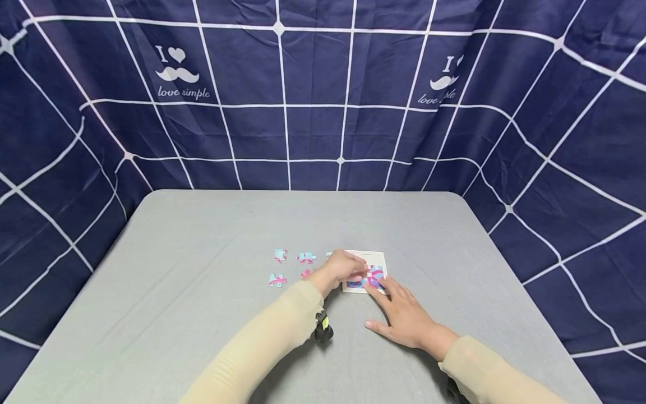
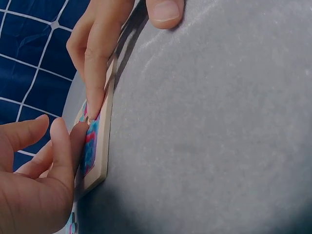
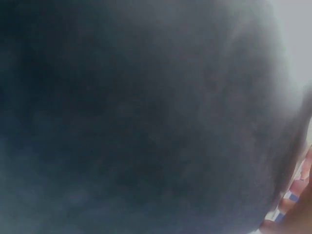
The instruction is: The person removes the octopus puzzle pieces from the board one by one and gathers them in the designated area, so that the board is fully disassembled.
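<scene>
A shallow pale tray holds joined puzzle pieces in pink, blue and purple along its nearer part. The left hand reaches over the tray's left side, its fingertips on the pieces; whether it pinches one is hidden. The right hand lies at the tray's near right corner, fingers extended onto the pieces and thumb spread to the side. In the left wrist view, fingertips of the left hand and right hand meet over the pieces inside the tray's rim.
Loose puzzle pieces lie left of the tray: one at the back left, one beside it, one nearer, and others partly behind the left hand and sleeve. The grey table ends at a dark blue gridded curtain.
</scene>
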`<state>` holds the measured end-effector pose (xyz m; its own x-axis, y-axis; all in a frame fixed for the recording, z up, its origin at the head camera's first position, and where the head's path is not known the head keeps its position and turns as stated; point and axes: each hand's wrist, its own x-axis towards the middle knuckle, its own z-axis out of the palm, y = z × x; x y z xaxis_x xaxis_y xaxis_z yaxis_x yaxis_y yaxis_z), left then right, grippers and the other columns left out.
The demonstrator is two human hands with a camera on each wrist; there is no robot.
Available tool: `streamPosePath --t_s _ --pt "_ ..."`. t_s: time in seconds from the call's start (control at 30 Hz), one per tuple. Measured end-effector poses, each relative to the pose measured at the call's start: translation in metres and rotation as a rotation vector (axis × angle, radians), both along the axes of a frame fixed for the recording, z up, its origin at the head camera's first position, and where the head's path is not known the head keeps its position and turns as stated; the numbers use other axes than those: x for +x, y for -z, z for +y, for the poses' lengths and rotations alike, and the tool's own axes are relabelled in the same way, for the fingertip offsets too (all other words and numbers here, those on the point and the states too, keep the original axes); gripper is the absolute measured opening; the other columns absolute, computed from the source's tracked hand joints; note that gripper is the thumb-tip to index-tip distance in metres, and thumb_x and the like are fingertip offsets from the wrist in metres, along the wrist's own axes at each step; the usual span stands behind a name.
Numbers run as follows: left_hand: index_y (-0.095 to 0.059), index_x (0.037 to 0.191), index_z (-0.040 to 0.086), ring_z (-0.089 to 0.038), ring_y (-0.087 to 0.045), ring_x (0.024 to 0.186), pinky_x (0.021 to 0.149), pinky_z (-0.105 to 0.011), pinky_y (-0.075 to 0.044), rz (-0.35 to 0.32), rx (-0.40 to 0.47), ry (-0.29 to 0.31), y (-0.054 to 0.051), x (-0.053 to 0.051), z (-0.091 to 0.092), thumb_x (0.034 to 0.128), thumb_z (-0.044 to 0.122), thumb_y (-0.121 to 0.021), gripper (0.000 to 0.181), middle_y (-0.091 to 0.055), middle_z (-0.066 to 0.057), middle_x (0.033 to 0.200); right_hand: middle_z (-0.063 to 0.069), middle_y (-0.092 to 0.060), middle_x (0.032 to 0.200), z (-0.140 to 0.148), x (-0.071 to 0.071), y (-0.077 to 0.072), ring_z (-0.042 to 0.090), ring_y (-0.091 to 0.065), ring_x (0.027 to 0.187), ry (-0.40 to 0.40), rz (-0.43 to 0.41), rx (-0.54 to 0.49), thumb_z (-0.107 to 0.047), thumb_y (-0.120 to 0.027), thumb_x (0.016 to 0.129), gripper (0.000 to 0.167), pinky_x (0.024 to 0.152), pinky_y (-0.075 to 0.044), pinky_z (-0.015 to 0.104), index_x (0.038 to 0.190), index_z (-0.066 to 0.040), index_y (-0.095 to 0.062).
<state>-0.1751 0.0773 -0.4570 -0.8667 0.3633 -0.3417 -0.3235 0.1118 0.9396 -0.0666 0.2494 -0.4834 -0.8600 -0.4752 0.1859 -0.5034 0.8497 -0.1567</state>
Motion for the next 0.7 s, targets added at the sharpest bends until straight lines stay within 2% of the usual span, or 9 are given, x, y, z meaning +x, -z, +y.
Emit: streamPosePath --t_s 0.2,0.53,0.7 --pt "-0.071 0.099 -0.002 -0.007 -0.061 0.061 0.057 -0.016 -0.054 0.064 -0.098 -0.029 -0.008 0.006 0.005 0.0850 0.003 -0.070 0.015 -0.069 -0.006 0.075 0.023 -0.039 0.136 -0.001 0.001 -0.008 0.046 -0.031 0.130 -0.004 -0.017 0.005 -0.058 -0.058 0.087 0.076 0.101 -0.032 0.062 0.144 -0.012 -0.041" --pt "-0.072 0.089 -0.002 -0.008 -0.061 0.056 0.055 -0.017 -0.054 0.106 -0.110 -0.128 -0.007 0.007 0.016 0.0798 -0.006 -0.072 0.010 -0.067 -0.005 0.069 0.024 -0.039 0.137 0.002 0.000 -0.007 0.045 -0.031 0.131 -0.008 -0.025 0.017 -0.059 -0.058 0.087 0.076 0.101 -0.032 0.062 0.144 -0.012 -0.041" --pt "-0.074 0.083 0.002 -0.007 -0.060 0.051 0.052 -0.017 -0.053 0.162 -0.186 -0.148 -0.005 0.007 0.021 0.0757 -0.006 -0.074 0.011 -0.066 -0.002 0.063 0.023 -0.037 0.138 0.003 -0.001 -0.005 0.043 -0.028 0.133 0.001 -0.055 0.017 -0.059 -0.058 0.087 0.077 0.103 -0.030 0.061 0.146 -0.014 -0.039"
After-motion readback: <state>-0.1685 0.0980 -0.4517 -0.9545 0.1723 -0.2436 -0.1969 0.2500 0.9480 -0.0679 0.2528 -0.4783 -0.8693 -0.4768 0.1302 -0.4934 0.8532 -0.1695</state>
